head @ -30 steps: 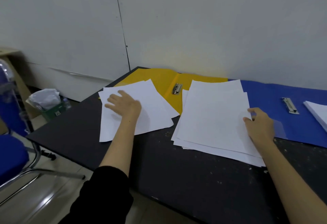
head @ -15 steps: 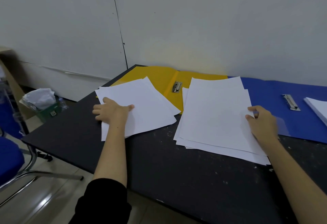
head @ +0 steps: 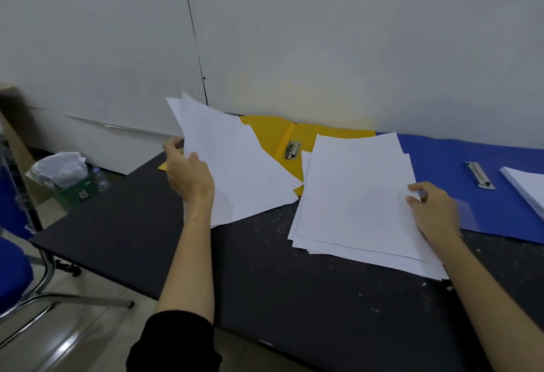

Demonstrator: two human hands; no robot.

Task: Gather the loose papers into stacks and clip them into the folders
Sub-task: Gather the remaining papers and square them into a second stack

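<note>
My left hand grips the left edge of a small bunch of white sheets and tilts it up off the black table, its right side still low over the yellow folder. The yellow folder lies open against the wall with its metal clip showing. My right hand pinches the right edge of a larger loose pile of white paper lying flat on the table. An open blue folder with a metal clip lies behind that hand.
A neat white stack sits on the blue folder at the far right edge. A green bin of crumpled paper stands on the floor left of the table, beside a blue chair. The white wall runs close behind the folders.
My left hand slid to the left edge of the left sheets, took hold of them and lifted that side off the table. My right hand stayed at the large pile's edge.
</note>
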